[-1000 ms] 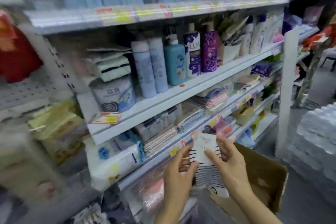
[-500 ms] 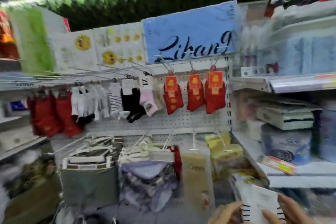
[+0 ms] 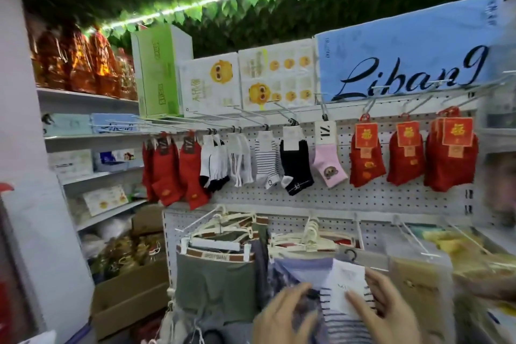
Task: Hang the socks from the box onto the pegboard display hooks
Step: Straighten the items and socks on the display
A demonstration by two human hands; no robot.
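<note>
We are carrying a striped sock pair (image 3: pixel 344 307) low at five o'clock, our right hand (image 3: pixel 382 313) gripping its white card while our left hand (image 3: pixel 287 313) hovers loosely open beside it. Next, we judge, its black hanger hook (image 3: pixel 351 254) must be lifted toward twelve o'clock onto the striped socks' peg (image 3: pixel 252 117) on the pegboard (image 3: pixel 363 198).

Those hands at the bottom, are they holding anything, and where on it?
A striped sock pair with a white card header. The right hand grips it by the card at the top. The left hand is beside it, fingers relaxed; whether it touches cannot be told.
</note>
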